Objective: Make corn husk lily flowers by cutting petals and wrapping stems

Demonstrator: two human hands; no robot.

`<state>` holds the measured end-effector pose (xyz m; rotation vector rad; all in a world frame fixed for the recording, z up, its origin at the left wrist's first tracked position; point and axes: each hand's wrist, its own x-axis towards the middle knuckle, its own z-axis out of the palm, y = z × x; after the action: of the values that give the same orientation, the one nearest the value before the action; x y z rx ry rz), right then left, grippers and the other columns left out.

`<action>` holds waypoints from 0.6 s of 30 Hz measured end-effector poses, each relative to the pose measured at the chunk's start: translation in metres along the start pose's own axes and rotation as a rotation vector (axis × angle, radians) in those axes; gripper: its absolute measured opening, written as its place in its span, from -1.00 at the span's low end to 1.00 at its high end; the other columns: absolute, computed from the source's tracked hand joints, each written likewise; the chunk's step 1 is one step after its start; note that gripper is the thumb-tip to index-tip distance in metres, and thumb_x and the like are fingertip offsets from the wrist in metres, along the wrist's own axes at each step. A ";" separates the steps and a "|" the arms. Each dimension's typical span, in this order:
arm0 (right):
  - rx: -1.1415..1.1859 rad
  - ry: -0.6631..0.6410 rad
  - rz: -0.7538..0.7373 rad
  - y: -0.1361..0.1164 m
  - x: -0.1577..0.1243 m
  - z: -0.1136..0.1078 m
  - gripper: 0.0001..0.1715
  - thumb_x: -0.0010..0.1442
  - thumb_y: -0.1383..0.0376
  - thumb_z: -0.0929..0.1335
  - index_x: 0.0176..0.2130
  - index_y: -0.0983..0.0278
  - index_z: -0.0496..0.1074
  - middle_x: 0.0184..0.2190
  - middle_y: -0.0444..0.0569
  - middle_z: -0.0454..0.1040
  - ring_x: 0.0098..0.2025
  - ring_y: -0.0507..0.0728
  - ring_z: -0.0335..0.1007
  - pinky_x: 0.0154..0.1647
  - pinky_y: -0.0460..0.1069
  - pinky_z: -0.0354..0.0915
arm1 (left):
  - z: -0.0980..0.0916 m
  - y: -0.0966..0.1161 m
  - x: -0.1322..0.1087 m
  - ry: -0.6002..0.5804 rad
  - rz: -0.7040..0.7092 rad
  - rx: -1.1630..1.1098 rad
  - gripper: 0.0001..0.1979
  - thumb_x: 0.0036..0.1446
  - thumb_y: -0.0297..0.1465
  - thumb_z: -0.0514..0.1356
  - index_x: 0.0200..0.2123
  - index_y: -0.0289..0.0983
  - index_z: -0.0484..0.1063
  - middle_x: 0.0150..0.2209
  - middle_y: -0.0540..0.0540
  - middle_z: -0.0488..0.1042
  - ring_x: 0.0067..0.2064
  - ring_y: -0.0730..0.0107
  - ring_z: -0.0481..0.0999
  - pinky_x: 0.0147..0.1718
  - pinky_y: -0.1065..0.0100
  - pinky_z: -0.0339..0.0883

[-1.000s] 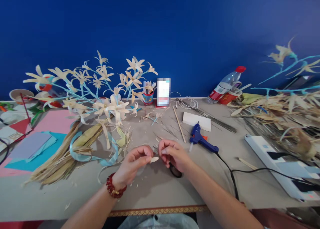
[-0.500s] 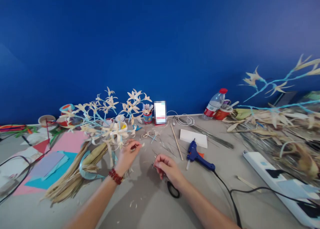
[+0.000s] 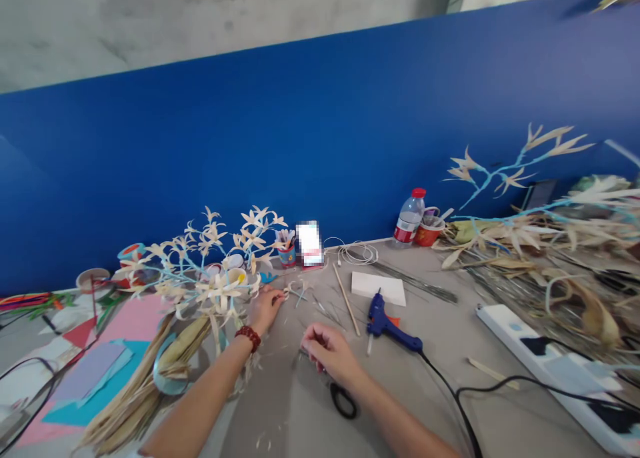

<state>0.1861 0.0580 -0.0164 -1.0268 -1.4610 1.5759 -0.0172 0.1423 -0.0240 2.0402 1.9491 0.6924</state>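
My left hand point(image 3: 265, 309), wearing a red bead bracelet point(image 3: 249, 338), is closed in a pinch on a small pale petal-like piece point(image 3: 286, 293), low over the table. Right beside those fingertips lies a small pale flower with a blue stem point(image 3: 300, 294). My right hand point(image 3: 330, 353) has its fingers curled around scissors; the black handle ring point(image 3: 343, 401) sticks out below, and most of the blades are hidden. Left of my left hand stand several cream flowers on blue stems point(image 3: 215, 288). Dry husk bundles point(image 3: 133, 395) lie near my left forearm.
A blue glue gun point(image 3: 395, 328) with its cord lies right of my right hand, by a white block point(image 3: 379, 288). Farther right is a power strip point(image 3: 530, 361). A bottle point(image 3: 409, 219), a phone point(image 3: 311, 245) and coloured paper point(image 3: 95, 385) are also around.
The head view has tilted up and turned slightly, showing the wall above the blue panel. My left hand has moved forward to the small blue-stemmed flower; my right hand stays by the table.
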 end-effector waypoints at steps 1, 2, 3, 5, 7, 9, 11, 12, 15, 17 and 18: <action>-0.015 0.001 -0.009 0.000 0.000 0.000 -0.86 0.06 0.26 0.27 -0.49 0.25 0.29 -0.65 -0.26 0.22 -0.68 -0.08 0.07 -0.70 -0.20 0.11 | -0.001 -0.002 0.000 0.004 0.009 0.005 -0.88 0.10 -0.39 0.20 -0.35 -0.20 0.56 -0.29 -0.06 0.47 -0.26 0.32 0.44 -0.23 0.34 0.25; -0.033 0.002 -0.020 0.001 0.000 0.000 -0.86 0.07 0.26 0.27 -0.49 0.25 0.29 -0.65 -0.26 0.22 -0.68 -0.08 0.08 -0.70 -0.19 0.10 | -0.003 -0.004 0.000 0.012 0.019 0.006 -0.87 0.11 -0.41 0.18 -0.32 -0.20 0.56 -0.28 -0.07 0.48 -0.25 0.31 0.45 -0.22 0.33 0.26; -0.055 0.003 -0.031 0.001 0.000 0.000 -0.86 0.07 0.26 0.27 -0.49 0.25 0.30 -0.65 -0.25 0.23 -0.68 -0.07 0.09 -0.69 -0.19 0.10 | -0.005 -0.006 -0.001 0.021 0.028 0.004 -0.85 0.11 -0.43 0.17 -0.29 -0.21 0.55 -0.26 -0.08 0.49 -0.24 0.31 0.46 -0.20 0.32 0.27; -0.106 0.016 -0.060 0.003 0.001 -0.002 -0.87 0.08 0.28 0.28 -0.49 0.25 0.32 -0.65 -0.24 0.25 -0.66 -0.06 0.13 -0.67 -0.18 0.11 | -0.012 -0.010 -0.008 0.039 0.043 -0.008 -0.81 0.14 -0.45 0.12 -0.22 -0.23 0.52 -0.23 -0.09 0.50 -0.23 0.30 0.48 -0.18 0.30 0.30; -0.160 0.043 -0.092 0.004 0.004 -0.006 -0.89 0.07 0.31 0.30 -0.48 0.25 0.35 -0.63 -0.22 0.29 -0.62 -0.03 0.20 -0.61 -0.16 0.14 | -0.021 -0.015 -0.022 0.054 0.056 -0.023 -0.79 0.16 -0.45 0.09 -0.18 -0.24 0.49 -0.20 -0.10 0.50 -0.19 0.30 0.49 -0.14 0.28 0.31; -0.204 0.079 -0.123 0.005 0.007 -0.012 -0.96 0.05 0.33 0.33 -0.43 0.25 0.39 -0.57 -0.18 0.35 -0.53 0.01 0.28 -0.51 -0.12 0.20 | -0.034 -0.020 -0.041 0.059 0.069 -0.039 -0.79 0.17 -0.44 0.08 -0.17 -0.23 0.48 -0.17 -0.10 0.50 -0.14 0.29 0.49 -0.09 0.27 0.31; -0.234 0.113 -0.147 0.007 0.011 -0.018 -0.93 0.04 0.32 0.35 -0.36 0.25 0.42 -0.50 -0.13 0.41 -0.43 0.06 0.34 -0.40 -0.07 0.25 | -0.048 -0.027 -0.063 0.056 0.077 -0.057 -0.80 0.18 -0.42 0.08 -0.20 -0.21 0.49 -0.17 -0.09 0.51 -0.12 0.29 0.49 -0.09 0.28 0.32; -0.243 0.123 -0.156 0.008 0.013 -0.019 -0.92 0.04 0.31 0.35 -0.35 0.26 0.42 -0.46 -0.11 0.43 -0.39 0.08 0.35 -0.35 -0.05 0.27 | -0.056 -0.031 -0.075 0.057 0.075 -0.066 -0.80 0.18 -0.40 0.07 -0.22 -0.20 0.49 -0.19 -0.08 0.52 -0.13 0.29 0.49 -0.09 0.29 0.33; -0.251 0.119 -0.167 0.009 0.014 -0.022 -0.89 0.05 0.27 0.36 -0.36 0.26 0.42 -0.43 -0.08 0.45 -0.36 0.11 0.38 -0.32 -0.02 0.29 | -0.078 -0.044 -0.112 0.095 0.042 -0.083 -0.80 0.20 -0.37 0.06 -0.24 -0.22 0.49 -0.23 -0.09 0.53 -0.16 0.28 0.50 -0.16 0.30 0.36; -0.244 0.108 -0.165 0.007 0.013 -0.021 -0.88 0.09 0.24 0.35 -0.35 0.25 0.41 -0.47 -0.10 0.44 -0.42 0.09 0.37 -0.38 -0.04 0.29 | -0.089 -0.049 -0.133 0.148 0.001 -0.083 -0.78 0.22 -0.36 0.04 -0.24 -0.24 0.48 -0.24 -0.11 0.52 -0.19 0.26 0.50 -0.20 0.29 0.37; -0.239 0.104 -0.163 0.006 0.012 -0.021 -0.87 0.11 0.23 0.33 -0.34 0.25 0.40 -0.49 -0.12 0.42 -0.46 0.07 0.36 -0.41 -0.04 0.28 | -0.093 -0.050 -0.141 0.177 -0.013 -0.081 -0.78 0.22 -0.36 0.03 -0.23 -0.25 0.47 -0.23 -0.12 0.52 -0.18 0.25 0.50 -0.18 0.28 0.37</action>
<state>0.2004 0.0766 -0.0241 -1.0765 -1.6441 1.2376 -0.1060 -0.0060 0.0078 1.9768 1.9896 0.9629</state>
